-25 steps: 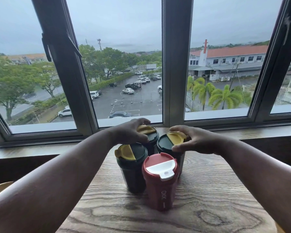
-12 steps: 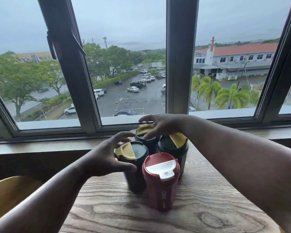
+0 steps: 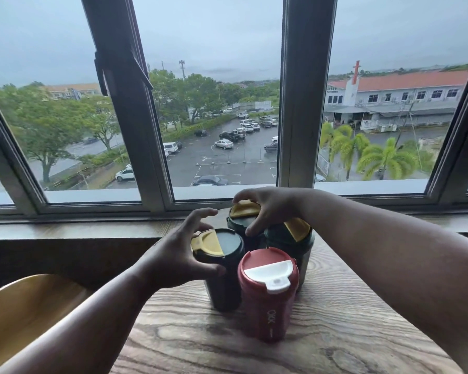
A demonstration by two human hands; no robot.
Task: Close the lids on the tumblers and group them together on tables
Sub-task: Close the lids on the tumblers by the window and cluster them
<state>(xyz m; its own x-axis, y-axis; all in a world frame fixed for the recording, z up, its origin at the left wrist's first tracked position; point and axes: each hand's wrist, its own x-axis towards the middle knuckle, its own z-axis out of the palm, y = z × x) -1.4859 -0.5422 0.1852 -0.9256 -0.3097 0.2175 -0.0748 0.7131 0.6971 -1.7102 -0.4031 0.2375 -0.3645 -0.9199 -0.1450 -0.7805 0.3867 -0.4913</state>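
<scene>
Left hand (image 3: 179, 255): was bare; I wore no glove, ring or watch.
Right hand (image 3: 268, 209): was bare too.
Forearms: both were uncovered as far as my view reached; no sleeve edge showed.

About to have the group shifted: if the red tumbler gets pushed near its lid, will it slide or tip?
The red tumbler stands tall on a narrow base, so a high push probably tips it; a low push should slide it. Its smooth wall may be slippery. The dark tumblers close behind would likely stop a backward fall.
</scene>
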